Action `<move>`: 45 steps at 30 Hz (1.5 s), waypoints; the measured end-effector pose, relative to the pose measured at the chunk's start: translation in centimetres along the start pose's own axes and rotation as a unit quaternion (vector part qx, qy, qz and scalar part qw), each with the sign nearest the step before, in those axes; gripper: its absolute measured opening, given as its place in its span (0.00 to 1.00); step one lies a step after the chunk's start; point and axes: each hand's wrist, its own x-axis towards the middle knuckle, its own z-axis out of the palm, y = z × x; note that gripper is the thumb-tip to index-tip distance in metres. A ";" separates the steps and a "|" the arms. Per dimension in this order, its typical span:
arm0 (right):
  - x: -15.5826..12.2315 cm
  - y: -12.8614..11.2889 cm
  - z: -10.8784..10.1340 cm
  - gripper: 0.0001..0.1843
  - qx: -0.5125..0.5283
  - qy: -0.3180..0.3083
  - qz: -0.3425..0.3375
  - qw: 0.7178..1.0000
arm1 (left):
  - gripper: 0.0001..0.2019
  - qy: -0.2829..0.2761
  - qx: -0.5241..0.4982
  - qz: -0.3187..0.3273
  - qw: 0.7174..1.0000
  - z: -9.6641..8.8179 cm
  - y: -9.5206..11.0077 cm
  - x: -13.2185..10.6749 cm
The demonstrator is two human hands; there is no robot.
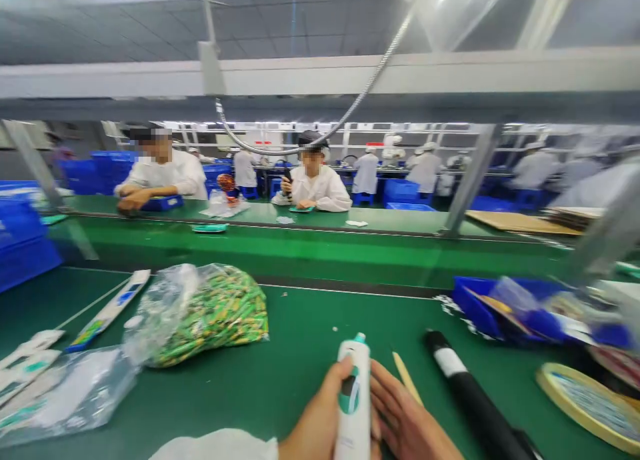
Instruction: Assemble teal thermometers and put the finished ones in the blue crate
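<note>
Head view: L hand (317, 413) curled round a white plastic bottle (354, 400) w/ teal tip, bottom ctr of frame, wrists cut off by bottom edge. R hand (407, 413) spread, fingers just beside bottle, can't tell if touching. Bottle near upright, long axis vertical, tip up. Green bench top (300, 373) ran left of hands; wooden stick (406, 378) and black-and-white tube (465, 393) close on right. Plastic bag of green-yellow parts (210, 317) left of ctr, blue tray (500, 307) at right; co-worker in white (313, 187) across line.
</note>
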 end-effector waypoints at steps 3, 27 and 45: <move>0.0 -0.4 1.7 0.26 0.005 0.037 -0.016 0.999 | 0.34 0.036 -0.010 0.023 0.999 0.3 0.6 -1.0; -0.3 -0.1 2.9 0.29 -0.023 0.064 -0.005 0.998 | 0.26 0.020 0.081 0.132 0.988 1.2 -0.5 -2.9; -5.3 -7.6 -1.9 0.32 -0.385 0.199 -0.131 0.892 | 0.26 0.070 0.118 0.168 0.976 0.4 0.8 -4.9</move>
